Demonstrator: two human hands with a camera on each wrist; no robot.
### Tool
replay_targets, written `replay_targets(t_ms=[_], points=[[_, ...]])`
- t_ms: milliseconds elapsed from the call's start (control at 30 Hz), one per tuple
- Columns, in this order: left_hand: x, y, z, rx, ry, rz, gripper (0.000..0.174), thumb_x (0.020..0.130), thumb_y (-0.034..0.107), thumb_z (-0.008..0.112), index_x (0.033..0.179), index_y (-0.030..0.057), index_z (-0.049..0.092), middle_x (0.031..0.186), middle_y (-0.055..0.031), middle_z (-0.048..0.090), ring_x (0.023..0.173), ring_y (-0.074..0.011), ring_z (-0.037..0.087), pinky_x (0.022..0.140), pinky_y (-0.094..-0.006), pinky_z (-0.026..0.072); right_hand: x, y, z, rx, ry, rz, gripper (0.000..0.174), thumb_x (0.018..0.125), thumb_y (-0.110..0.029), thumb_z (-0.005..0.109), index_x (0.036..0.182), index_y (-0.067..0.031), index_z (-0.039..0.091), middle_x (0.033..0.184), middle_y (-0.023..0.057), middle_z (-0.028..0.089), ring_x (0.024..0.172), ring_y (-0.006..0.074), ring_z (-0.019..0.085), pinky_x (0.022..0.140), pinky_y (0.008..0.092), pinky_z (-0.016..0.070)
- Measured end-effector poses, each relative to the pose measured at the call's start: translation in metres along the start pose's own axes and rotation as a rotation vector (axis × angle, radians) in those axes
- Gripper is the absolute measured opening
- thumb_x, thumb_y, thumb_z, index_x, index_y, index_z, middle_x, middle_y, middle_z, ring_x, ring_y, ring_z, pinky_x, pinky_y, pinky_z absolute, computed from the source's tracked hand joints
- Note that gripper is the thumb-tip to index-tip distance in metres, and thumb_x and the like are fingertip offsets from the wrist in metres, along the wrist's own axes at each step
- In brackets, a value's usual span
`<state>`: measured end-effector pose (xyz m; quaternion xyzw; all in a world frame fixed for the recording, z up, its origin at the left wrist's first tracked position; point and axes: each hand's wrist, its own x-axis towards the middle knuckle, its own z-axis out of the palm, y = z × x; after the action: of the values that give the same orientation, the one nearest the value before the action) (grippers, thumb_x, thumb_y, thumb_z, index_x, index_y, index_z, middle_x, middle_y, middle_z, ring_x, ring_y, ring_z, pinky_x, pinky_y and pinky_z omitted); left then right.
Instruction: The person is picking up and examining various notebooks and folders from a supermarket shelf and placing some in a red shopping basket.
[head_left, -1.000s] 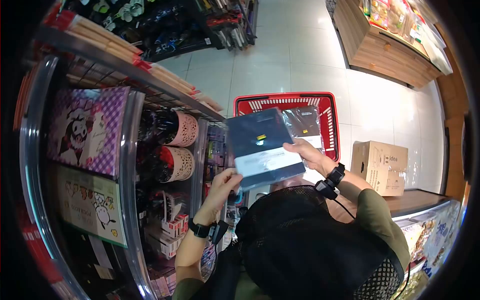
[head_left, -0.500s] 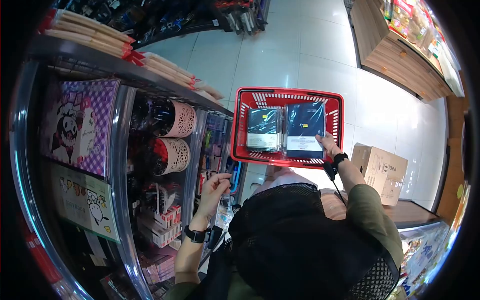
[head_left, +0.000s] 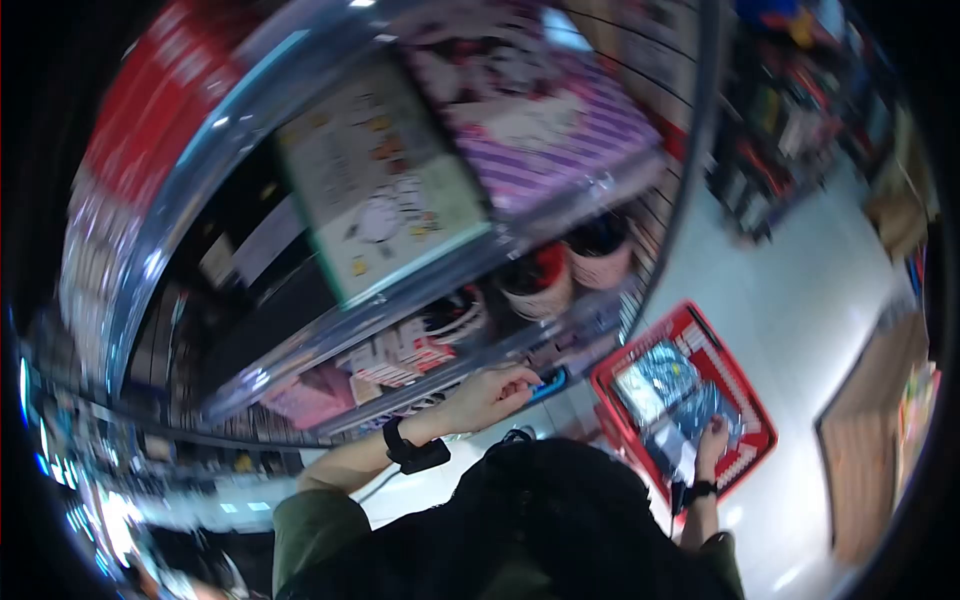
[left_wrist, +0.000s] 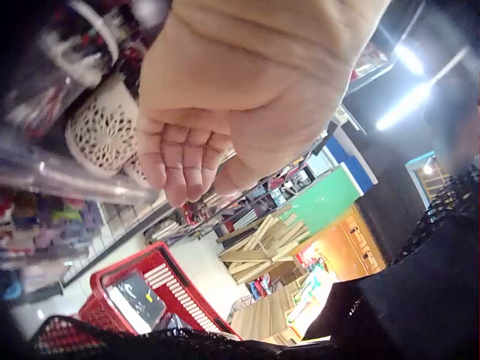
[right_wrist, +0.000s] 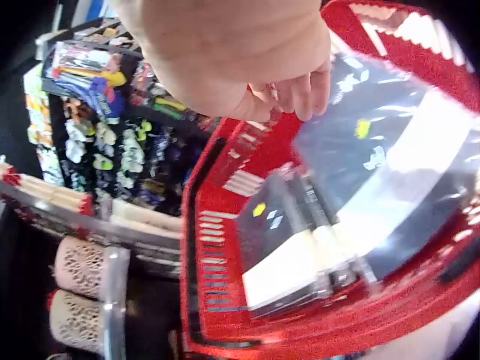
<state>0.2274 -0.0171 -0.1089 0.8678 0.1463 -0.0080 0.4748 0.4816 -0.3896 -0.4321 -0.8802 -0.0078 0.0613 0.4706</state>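
Bigger packet (head_left: 693, 420) and smaller packet (head_left: 655, 382) lie flat in my red basket (head_left: 718, 354) — probably so both fit
Head view: right hand (head_left: 713, 440) over the bigger packet, left hand (head_left: 490, 398) well apart from both, near the shelf (head_left: 560, 215). Left wrist: fingers loosely bent, palm empty, likely just idle. Right wrist: fingers relaxed, gripping nothing I can see — can't tell if they touch the bigger packet; the smaller one's beside it.

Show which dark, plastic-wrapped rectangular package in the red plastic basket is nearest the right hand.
The larger bluish package, right by the right hand; the smaller package lies farther away.
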Motion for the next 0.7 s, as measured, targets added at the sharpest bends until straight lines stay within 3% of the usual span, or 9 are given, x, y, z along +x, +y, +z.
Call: replay_targets(t_ms=[167, 233, 367, 433, 500, 567, 600, 633, 700], points=[[-0.05, 0.049, -0.074, 0.214, 0.252, 0.111, 0.018, 0.084, 0.009, 0.058, 0.1, 0.0013, 0.06, 0.082, -0.011, 0.058, 0.072, -0.0229, 0.059, 0.064, -0.03, 0.0463, 0.008, -0.196, 0.053, 0.348, -0.194, -0.371, 0.015, 0.087, -0.004, 0.052, 0.099, 0.0024, 0.058, 0.094, 0.0089, 0.062, 0.087, 0.0154, 0.059, 0.077, 0.0274, 0.046], [-0.072, 0.061, -0.109, 0.515, 0.507, 0.327, 0.019, 0.08, 0.006, 0.061, 0.099, 0.0004, 0.06, 0.079, -0.0104, 0.059, 0.069, -0.0225, 0.059, 0.062, -0.0313, 0.0469, -0.018, -0.293, 0.054, 0.327, -0.265, -0.533, 0.013, 0.088, -0.003, 0.051, 0.097, 0.0017, 0.058, 0.093, 0.0088, 0.063, 0.086, 0.0155, 0.059, 0.076, 0.0269, 0.0459], [-0.119, 0.07, -0.181, 0.706, 0.88, 0.07, 0.023, 0.075, 0.008, 0.064, 0.098, 0.0036, 0.061, 0.079, -0.0105, 0.059, 0.067, -0.0236, 0.06, 0.063, -0.0346, 0.0483, -0.068, -0.414, 0.06, 0.347, -0.307, -1.042, 0.014, 0.081, 0.007, 0.053, 0.092, 0.0017, 0.059, 0.087, 0.0134, 0.061, 0.078, 0.0246, 0.059, 0.07, 0.0302, 0.0455], [-0.138, 0.059, -0.218, 0.827, 0.967, -0.104, 0.034, 0.075, 0.012, 0.065, 0.107, 0.005, 0.056, 0.083, -0.0108, 0.06, 0.07, -0.0232, 0.061, 0.065, -0.0361, 0.0486, -0.091, -0.462, 0.061, 0.372, -0.313, -1.303, 0.016, 0.077, 0.009, 0.055, 0.09, 0.0025, 0.06, 0.085, 0.0141, 0.061, 0.079, 0.0285, 0.059, 0.071, 0.0328, 0.046], [-0.151, 0.032, -0.257, 0.939, 1.015, -0.219, 0.047, 0.076, 0.015, 0.068, 0.118, 0.0061, 0.05, 0.087, -0.0104, 0.06, 0.069, -0.0194, 0.061, 0.063, -0.0318, 0.0488, -0.106, -0.495, 0.066, 0.401, -0.369, -1.439, 0.017, 0.074, 0.01, 0.057, 0.09, 0.0029, 0.06, 0.084, 0.0143, 0.062, 0.08, 0.0299, 0.058, 0.073, 0.0351, 0.0458], [-0.158, -0.007, -0.293, 1.016, 1.006, -0.303, 0.052, 0.076, 0.023, 0.068, 0.119, 0.0039, 0.046, 0.093, -0.0118, 0.061, 0.071, -0.0237, 0.062, 0.07, -0.0361, 0.0496, -0.118, -0.522, 0.072, 0.408, -0.365, -1.519, 0.019, 0.071, 0.009, 0.06, 0.09, 0.0025, 0.059, 0.087, 0.0139, 0.062, 0.083, 0.0305, 0.058, 0.074, 0.0366, 0.0454], [-0.16, -0.029, -0.317, 0.876, 0.938, -0.141, 0.052, 0.076, 0.029, 0.07, 0.114, 0.0022, 0.047, 0.09, -0.0111, 0.061, 0.064, -0.0201, 0.061, 0.063, -0.0329, 0.0515, -0.125, -0.537, 0.071, 0.37, -0.325, -1.596, 0.021, 0.07, 0.008, 0.061, 0.09, 0.0021, 0.059, 0.088, 0.0134, 0.061, 0.083, 0.0307, 0.058, 0.074, 0.0368, 0.0451], [-0.159, -0.026, -0.324, 0.875, 0.948, -0.142, 0.052, 0.076, 0.029, 0.07, 0.114, 0.0022, 0.047, 0.09, -0.0111, 0.061, 0.064, -0.0201, 0.061, 0.063, -0.0329, 0.0515, -0.129, -0.548, 0.073, 0.33, -0.282, -1.671, 0.022, 0.069, 0.008, 0.062, 0.09, 0.0017, 0.059, 0.088, 0.0129, 0.061, 0.084, 0.0309, 0.058, 0.074, 0.037, 0.0449], [-0.155, -0.022, -0.333, 0.186, 0.751, -0.448, 0.052, 0.079, 0.033, 0.068, 0.116, 0.0022, 0.047, 0.083, -0.0077, 0.057, 0.065, -0.0138, 0.058, 0.055, -0.0249, 0.0481, -0.129, -0.563, 0.078, 0.285, -0.279, -1.712, 0.022, 0.07, 0.004, 0.063, 0.09, 0.0008, 0.059, 0.095, 0.0132, 0.059, 0.09, 0.0311, 0.056, 0.076, 0.0384, 0.0437]])
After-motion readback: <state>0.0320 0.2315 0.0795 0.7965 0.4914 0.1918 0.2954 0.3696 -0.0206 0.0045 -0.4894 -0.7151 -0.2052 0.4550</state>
